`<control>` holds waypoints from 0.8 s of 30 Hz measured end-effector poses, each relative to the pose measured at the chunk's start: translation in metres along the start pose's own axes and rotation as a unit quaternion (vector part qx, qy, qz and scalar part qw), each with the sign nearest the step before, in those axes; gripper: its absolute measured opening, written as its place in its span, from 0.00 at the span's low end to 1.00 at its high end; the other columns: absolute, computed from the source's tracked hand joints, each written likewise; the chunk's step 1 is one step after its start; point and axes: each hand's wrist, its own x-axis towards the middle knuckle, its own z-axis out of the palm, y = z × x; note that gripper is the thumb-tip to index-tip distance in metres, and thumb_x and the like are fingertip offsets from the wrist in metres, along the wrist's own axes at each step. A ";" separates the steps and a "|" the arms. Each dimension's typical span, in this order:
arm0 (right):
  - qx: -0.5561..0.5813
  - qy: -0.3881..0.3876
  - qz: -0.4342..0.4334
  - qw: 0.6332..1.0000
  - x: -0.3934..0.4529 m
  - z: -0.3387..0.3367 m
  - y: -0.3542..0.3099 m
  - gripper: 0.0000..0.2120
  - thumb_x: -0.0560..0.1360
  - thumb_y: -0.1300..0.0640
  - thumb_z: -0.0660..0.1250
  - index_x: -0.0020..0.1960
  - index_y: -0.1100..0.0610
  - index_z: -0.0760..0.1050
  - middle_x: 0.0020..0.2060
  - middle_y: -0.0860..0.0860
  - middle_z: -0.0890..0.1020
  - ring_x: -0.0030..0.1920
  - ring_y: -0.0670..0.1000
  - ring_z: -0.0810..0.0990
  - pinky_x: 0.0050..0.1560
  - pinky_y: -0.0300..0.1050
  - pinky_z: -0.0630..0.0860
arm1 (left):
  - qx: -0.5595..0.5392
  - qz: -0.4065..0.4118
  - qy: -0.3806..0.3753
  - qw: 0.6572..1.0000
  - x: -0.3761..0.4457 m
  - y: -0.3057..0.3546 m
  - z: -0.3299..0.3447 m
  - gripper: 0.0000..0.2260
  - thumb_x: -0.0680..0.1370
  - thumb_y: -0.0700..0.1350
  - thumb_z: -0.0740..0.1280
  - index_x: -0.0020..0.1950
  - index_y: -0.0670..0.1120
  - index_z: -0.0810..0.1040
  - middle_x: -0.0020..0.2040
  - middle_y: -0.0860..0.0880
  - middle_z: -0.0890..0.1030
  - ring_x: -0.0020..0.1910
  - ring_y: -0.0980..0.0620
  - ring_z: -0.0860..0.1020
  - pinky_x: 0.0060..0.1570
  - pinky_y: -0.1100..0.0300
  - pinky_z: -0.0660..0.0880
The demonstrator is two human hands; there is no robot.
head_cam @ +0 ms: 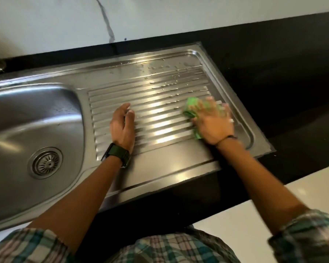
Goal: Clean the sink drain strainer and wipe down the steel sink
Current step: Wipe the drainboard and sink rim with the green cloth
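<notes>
Ribbed steel drainboard [160, 103] — wet, droplet-beaded.
Right hand [213, 122] presses green sponge [191, 109] on it; left hand [123, 124] rests loosely open, empty.

Strainer [45, 162] left of drainboard [160, 95]

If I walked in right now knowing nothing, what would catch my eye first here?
Probably the bright green sponge, pressed under the right hand at the right end of the ribbed steel drainboard; that hand is blurred. The left hand rests empty on the ribs near the middle, a dark watch on its wrist. Water drops dot the far ribs, and the round drain strainer sits in the basin at left.
</notes>
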 end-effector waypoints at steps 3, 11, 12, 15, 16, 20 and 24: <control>0.014 -0.038 0.083 0.996 0.001 -0.007 0.059 0.24 0.80 0.49 0.50 0.74 0.53 0.55 0.76 0.51 0.55 0.76 0.52 0.44 0.73 0.58 0.43 | -0.065 -0.051 0.010 0.997 0.010 0.009 -0.002 0.24 0.73 0.53 0.55 0.63 0.42 0.74 0.61 0.47 0.76 0.59 0.52 0.73 0.59 0.65 0.68; 0.080 0.007 0.150 0.985 0.017 -0.004 0.010 0.20 0.80 0.52 0.51 0.71 0.54 0.62 0.74 0.55 0.59 0.76 0.58 0.45 0.72 0.61 0.42 | 0.139 0.020 -0.024 0.990 0.043 -0.002 -0.009 0.14 0.77 0.48 0.49 0.44 0.42 0.71 0.44 0.44 0.72 0.47 0.48 0.69 0.65 0.46 0.62; 0.065 0.007 0.136 0.989 0.021 -0.007 0.001 0.20 0.80 0.52 0.51 0.70 0.54 0.63 0.74 0.56 0.60 0.76 0.57 0.48 0.73 0.61 0.43 | 0.137 0.015 -0.023 0.990 0.045 -0.001 -0.006 0.16 0.77 0.48 0.49 0.44 0.40 0.72 0.45 0.42 0.72 0.48 0.46 0.70 0.65 0.48 0.61; 0.044 0.021 0.039 0.998 0.025 -0.008 -0.051 0.20 0.79 0.53 0.51 0.70 0.56 0.63 0.72 0.56 0.64 0.74 0.54 0.55 0.73 0.59 0.47 | 0.109 0.021 -0.004 0.994 0.045 -0.002 -0.004 0.17 0.77 0.48 0.51 0.49 0.37 0.74 0.46 0.42 0.75 0.48 0.45 0.72 0.65 0.43 0.64; 0.054 0.019 0.006 0.998 0.024 -0.006 -0.074 0.21 0.79 0.53 0.51 0.70 0.56 0.62 0.72 0.56 0.64 0.75 0.54 0.55 0.73 0.57 0.46 | 0.092 0.023 0.003 0.995 0.044 -0.002 -0.006 0.16 0.77 0.47 0.52 0.50 0.38 0.75 0.46 0.45 0.74 0.47 0.48 0.71 0.63 0.43 0.66; 0.055 -0.017 -0.111 0.992 0.024 0.000 -0.156 0.25 0.78 0.50 0.51 0.73 0.56 0.56 0.75 0.56 0.57 0.76 0.53 0.48 0.74 0.54 0.39 | -0.013 -0.030 0.043 0.999 0.042 0.000 -0.009 0.21 0.74 0.51 0.55 0.58 0.40 0.75 0.55 0.46 0.76 0.53 0.52 0.72 0.52 0.62 0.72; 0.013 -0.055 -0.226 0.972 0.036 0.003 -0.194 0.29 0.76 0.48 0.57 0.74 0.52 0.54 0.76 0.51 0.55 0.76 0.52 0.46 0.75 0.54 0.40 | -0.081 -0.080 0.094 0.989 0.046 -0.005 -0.019 0.22 0.72 0.51 0.56 0.59 0.41 0.75 0.60 0.38 0.77 0.60 0.42 0.74 0.62 0.44 0.70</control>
